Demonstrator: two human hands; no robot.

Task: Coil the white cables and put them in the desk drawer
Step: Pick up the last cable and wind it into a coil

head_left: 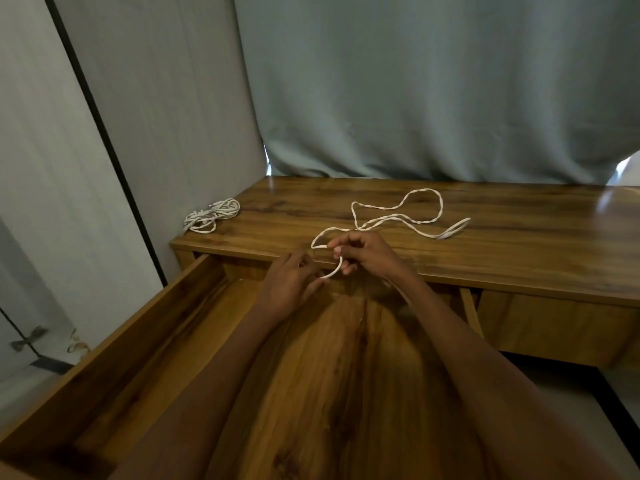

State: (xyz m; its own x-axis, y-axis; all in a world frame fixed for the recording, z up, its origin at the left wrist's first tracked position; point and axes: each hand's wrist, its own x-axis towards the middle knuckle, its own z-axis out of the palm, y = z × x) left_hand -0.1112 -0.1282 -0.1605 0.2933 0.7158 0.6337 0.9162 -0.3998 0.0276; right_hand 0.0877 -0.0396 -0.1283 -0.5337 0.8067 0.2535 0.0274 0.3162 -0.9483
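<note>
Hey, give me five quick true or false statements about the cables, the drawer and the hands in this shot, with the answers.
1. The desk drawer is pulled open. True.
2. Both hands hold the same white cable. True: the left hand and the right hand pinch its near end.
3. The cable bundle lies inside the drawer. False: it sits on the desk top, at the far left corner.
4. The held cable is fully coiled. False: most of it trails loose across the desk.
5. A curtain hangs behind the desk. True.

Two white cables are counted: one loose cable (398, 216) strung across the bench (519, 244), one bundled cable (213, 214) at its far-left corner. Two hands are seen, left (291, 285) & right (363, 251). One open drawer (145, 327) is counted; one curtain (433, 88) at back.
</note>
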